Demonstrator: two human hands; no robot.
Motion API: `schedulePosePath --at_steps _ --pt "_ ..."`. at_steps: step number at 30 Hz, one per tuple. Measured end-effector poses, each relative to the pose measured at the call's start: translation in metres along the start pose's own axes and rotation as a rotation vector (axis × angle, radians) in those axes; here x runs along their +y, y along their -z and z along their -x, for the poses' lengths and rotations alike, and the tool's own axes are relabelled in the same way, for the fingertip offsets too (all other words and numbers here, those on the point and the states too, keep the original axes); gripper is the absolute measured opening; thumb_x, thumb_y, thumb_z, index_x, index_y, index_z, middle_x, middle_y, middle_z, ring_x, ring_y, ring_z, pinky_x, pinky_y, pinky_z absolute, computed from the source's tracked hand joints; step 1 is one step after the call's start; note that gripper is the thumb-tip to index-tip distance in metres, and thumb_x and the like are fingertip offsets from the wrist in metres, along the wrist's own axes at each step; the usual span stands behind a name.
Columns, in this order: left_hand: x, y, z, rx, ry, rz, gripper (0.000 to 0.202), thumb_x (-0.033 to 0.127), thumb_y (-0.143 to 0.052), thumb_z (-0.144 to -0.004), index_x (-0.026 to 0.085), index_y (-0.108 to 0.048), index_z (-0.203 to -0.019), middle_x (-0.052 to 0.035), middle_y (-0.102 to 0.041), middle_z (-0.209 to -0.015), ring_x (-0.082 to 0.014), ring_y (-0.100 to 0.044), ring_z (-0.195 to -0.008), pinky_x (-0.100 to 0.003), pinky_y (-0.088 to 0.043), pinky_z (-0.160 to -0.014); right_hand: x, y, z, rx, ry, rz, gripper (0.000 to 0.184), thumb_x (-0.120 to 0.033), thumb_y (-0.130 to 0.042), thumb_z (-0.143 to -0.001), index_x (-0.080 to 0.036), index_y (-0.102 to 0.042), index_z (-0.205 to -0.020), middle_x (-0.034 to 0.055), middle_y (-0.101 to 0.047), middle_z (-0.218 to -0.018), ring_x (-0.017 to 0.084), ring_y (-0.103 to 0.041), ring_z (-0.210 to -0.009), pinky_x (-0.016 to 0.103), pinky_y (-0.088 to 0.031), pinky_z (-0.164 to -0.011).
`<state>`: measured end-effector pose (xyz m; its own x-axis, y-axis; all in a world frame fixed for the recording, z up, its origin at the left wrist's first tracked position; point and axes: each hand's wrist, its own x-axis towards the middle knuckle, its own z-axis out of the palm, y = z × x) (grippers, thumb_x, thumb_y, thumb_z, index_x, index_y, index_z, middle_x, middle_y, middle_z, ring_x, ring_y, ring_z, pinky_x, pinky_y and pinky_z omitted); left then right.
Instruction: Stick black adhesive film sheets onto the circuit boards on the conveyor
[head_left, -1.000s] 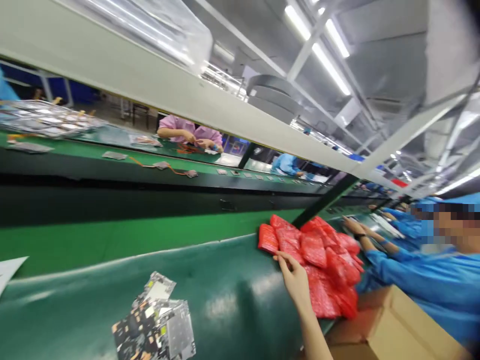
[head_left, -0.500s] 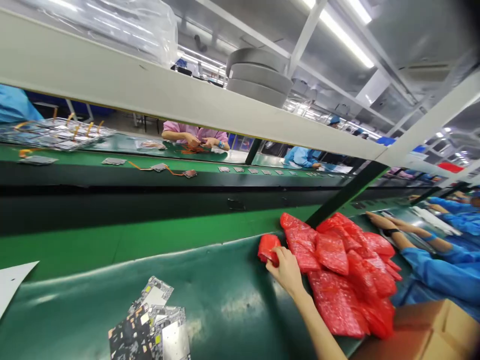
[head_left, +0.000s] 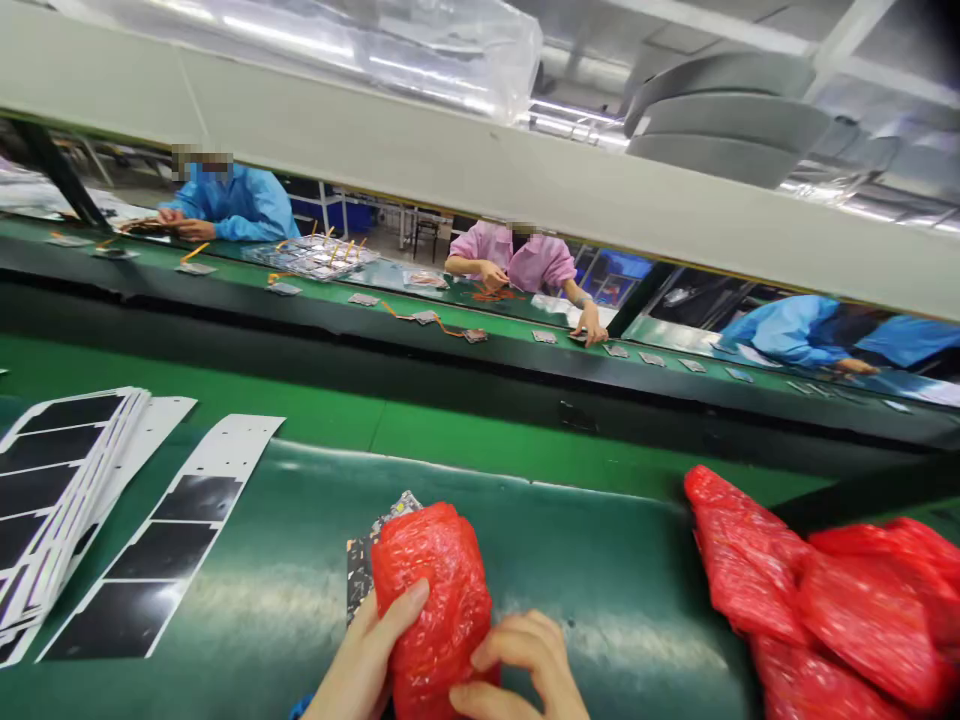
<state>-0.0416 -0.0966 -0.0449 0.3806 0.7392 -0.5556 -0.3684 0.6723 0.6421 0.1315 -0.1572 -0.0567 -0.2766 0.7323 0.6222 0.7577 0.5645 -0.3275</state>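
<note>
Both my hands hold one red bubble-wrap bag low in the middle of the view, above the dark green mat. My left hand grips its left side with the thumb pressed on the front. My right hand curls its fingers over the bag's lower right corner. Circuit boards lie on the mat, mostly hidden behind the bag. A heap of the same red bags lies on the mat at the right.
Fanned white sheets with black rectangles lie at the left. Beyond the green conveyor, a second belt carries small parts. People in blue and pink coats work at it. A white shelf runs overhead.
My right hand took one red bag off the heap and brought it left over the circuit boards. My left hand came into view and gripped it too. The view swung left.
</note>
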Motion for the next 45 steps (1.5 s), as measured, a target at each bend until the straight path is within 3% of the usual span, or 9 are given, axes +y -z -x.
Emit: schedulePosePath --at_steps 7,16,22,25,28,32,37,41,45 --pt "0.008 0.013 -0.007 0.06 -0.181 -0.441 0.063 0.067 -0.064 -0.072 0.011 -0.068 -0.098 -0.0093 -0.071 -0.1 -0.0267 -0.063 -0.095 -0.03 -0.051 -0.087 -0.009 0.011 -0.04 -0.172 -0.063 -0.073 0.01 -0.027 -0.057 -0.097 -0.021 -0.064 -0.101 0.0027 -0.069 -0.088 0.016 -0.064 -0.081 0.031 -0.042 -0.08" --pt "0.019 0.022 -0.016 0.02 -0.274 -0.502 0.049 0.058 -0.063 -0.079 0.012 -0.065 -0.098 -0.0061 -0.071 -0.093 -0.0223 -0.061 -0.09 -0.026 -0.047 -0.083 -0.028 -0.018 -0.036 -0.291 -0.138 0.082 0.017 -0.011 -0.065 -0.072 -0.021 -0.052 -0.072 0.0008 -0.059 -0.077 0.017 -0.054 -0.067 0.029 -0.043 -0.062" --pt "0.026 0.024 -0.023 0.014 -0.177 -0.416 0.048 0.06 -0.064 -0.077 0.013 -0.063 -0.086 -0.0045 -0.068 -0.077 -0.0191 -0.06 -0.073 -0.025 -0.049 -0.065 -0.03 -0.017 -0.032 -0.295 -0.07 0.078 0.016 -0.008 -0.056 -0.071 -0.022 -0.051 -0.076 0.002 -0.061 -0.078 0.017 -0.058 -0.063 0.026 -0.046 -0.057" --pt "0.033 0.024 -0.028 0.017 -0.135 -0.38 0.046 0.058 -0.065 -0.076 0.013 -0.064 -0.086 -0.005 -0.069 -0.079 -0.0188 -0.061 -0.072 -0.026 -0.049 -0.065 -0.024 -0.005 -0.032 -0.439 -0.188 -0.029 0.016 -0.007 -0.051 -0.079 -0.022 -0.051 -0.083 0.0019 -0.064 -0.084 0.014 -0.06 -0.062 0.022 -0.043 -0.055" --pt "0.037 0.026 -0.036 0.025 -0.121 -0.375 0.045 0.057 -0.064 -0.076 0.012 -0.062 -0.083 -0.0063 -0.067 -0.076 -0.0188 -0.06 -0.068 -0.027 -0.049 -0.064 -0.014 0.005 -0.031 -0.503 -0.431 -0.255 0.01 -0.016 -0.048 -0.09 -0.023 -0.053 -0.084 -0.0049 -0.057 -0.066 0.011 -0.051 -0.051 0.021 -0.037 -0.051" --pt "0.031 0.021 -0.049 0.026 -0.175 -0.437 0.053 0.062 -0.047 -0.083 0.011 -0.059 -0.093 -0.0108 -0.068 -0.083 -0.0223 -0.063 -0.071 -0.031 -0.05 -0.069 -0.012 -0.009 -0.023 -0.432 -0.756 -0.489 0.029 -0.036 -0.044 -0.097 -0.021 -0.062 -0.079 -0.0043 -0.053 -0.059 0.011 -0.048 -0.053 0.021 -0.036 -0.053" --pt "0.021 -0.008 -0.064 -0.052 -0.37 -0.77 0.048 0.058 -0.056 -0.083 0.015 -0.06 -0.105 -0.0133 -0.068 -0.106 -0.0298 -0.062 -0.102 -0.035 -0.042 -0.093 -0.028 -0.046 0.004 -0.394 -0.709 -0.618 0.039 -0.048 -0.048 -0.094 -0.024 -0.075 -0.081 -0.0005 -0.06 -0.06 0.014 -0.052 -0.054 0.023 -0.039 -0.056" --pt "0.017 -0.027 -0.076 -0.023 -0.393 -1.047 0.041 0.058 -0.061 -0.079 0.018 -0.053 -0.083 -0.0093 -0.062 -0.072 -0.0312 -0.062 -0.076 -0.038 -0.039 -0.077 -0.02 -0.039 0.024 -0.093 -1.002 -0.693 0.052 -0.062 -0.046 -0.091 -0.02 -0.074 -0.081 -0.0035 -0.044 -0.052 0.012 -0.039 -0.048 0.023 -0.035 -0.048" --pt "0.009 -0.038 -0.084 -0.047 -0.348 -1.118 0.046 0.063 -0.052 -0.086 0.017 -0.051 -0.082 -0.0006 -0.054 -0.064 -0.0198 -0.056 -0.064 -0.031 -0.038 -0.068 0.002 -0.029 0.03 0.164 -1.17 -0.572 0.061 -0.058 -0.063 -0.08 -0.014 -0.063 -0.123 -0.0064 -0.041 -0.061 0.013 -0.041 -0.054 0.025 -0.041 -0.055"
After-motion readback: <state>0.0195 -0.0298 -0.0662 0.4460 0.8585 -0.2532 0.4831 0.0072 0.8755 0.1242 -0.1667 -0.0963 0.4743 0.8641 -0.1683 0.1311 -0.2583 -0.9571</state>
